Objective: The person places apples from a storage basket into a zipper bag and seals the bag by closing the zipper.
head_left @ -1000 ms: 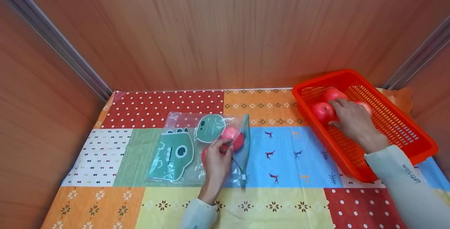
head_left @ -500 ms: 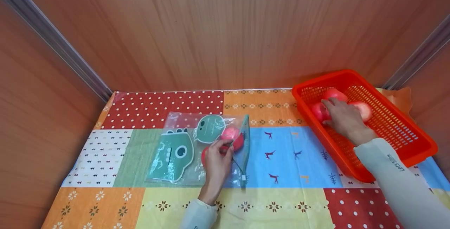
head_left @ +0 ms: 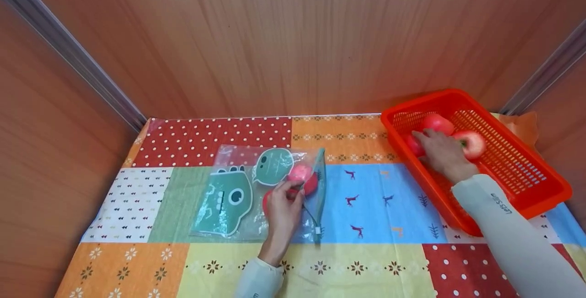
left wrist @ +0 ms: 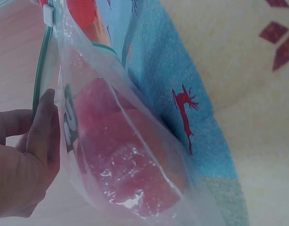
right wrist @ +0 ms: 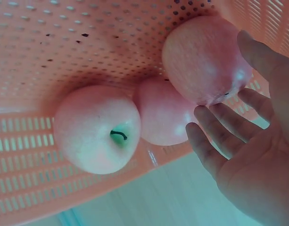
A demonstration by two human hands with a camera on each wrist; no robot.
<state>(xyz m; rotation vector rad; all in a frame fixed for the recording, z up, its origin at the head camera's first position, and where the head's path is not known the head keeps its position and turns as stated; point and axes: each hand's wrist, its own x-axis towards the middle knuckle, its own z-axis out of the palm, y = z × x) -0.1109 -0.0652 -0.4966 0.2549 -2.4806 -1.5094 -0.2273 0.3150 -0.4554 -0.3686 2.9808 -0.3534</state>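
Head | clear bag [head_left: 256, 195] | zip edge [head_left: 323, 183] rightward | long axis left-right

The patchwork tablecloth [head_left: 357, 257] is matt, lightly creased cloth; the zip bag [head_left: 257, 218], clear glossy plastic. Right, the basket [head_left: 508, 160] is smooth perforated plastic, its apples [head_left: 474, 144] softly shiny. The far panel [head_left: 293, 46] looks wood-grained, smooth.

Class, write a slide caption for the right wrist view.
Right hand spread beside one of three apples in a perforated basket.
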